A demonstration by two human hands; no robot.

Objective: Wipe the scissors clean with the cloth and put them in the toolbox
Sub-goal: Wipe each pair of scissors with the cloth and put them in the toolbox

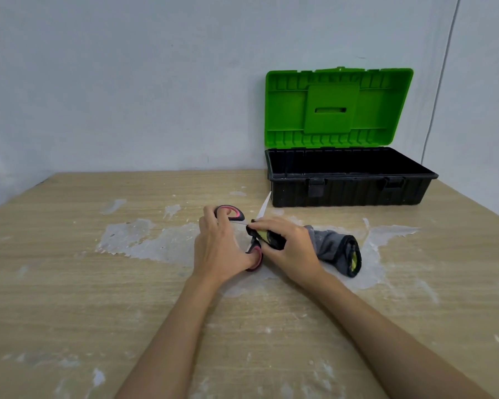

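Left-hand grip (218, 249) held the opened scissors (249, 226) by their handles over the tabletop (98, 283) while I pinched the cloth (333, 249) around one blade with my right hand (288, 249): wiping step; next, close them and reach to the open toolbox (349, 180).

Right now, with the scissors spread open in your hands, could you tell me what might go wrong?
1. The scissors are open, one bare blade pointing at the toolbox; the right hand, pressing the cloth near the pivot, could slip onto an edge.
2. The left hand holds only the handles, so the blades might snap shut on the cloth or fingers.
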